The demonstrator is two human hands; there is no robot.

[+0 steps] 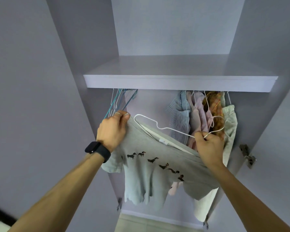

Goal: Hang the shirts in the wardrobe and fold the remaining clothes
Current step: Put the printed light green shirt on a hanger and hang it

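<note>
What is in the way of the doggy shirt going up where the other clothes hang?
Nothing I can see. The grey shirt, on its white hanger, sits below an open gap between the empty hangers and the hung clothes. The rail itself is hidden behind the shelf.
</note>
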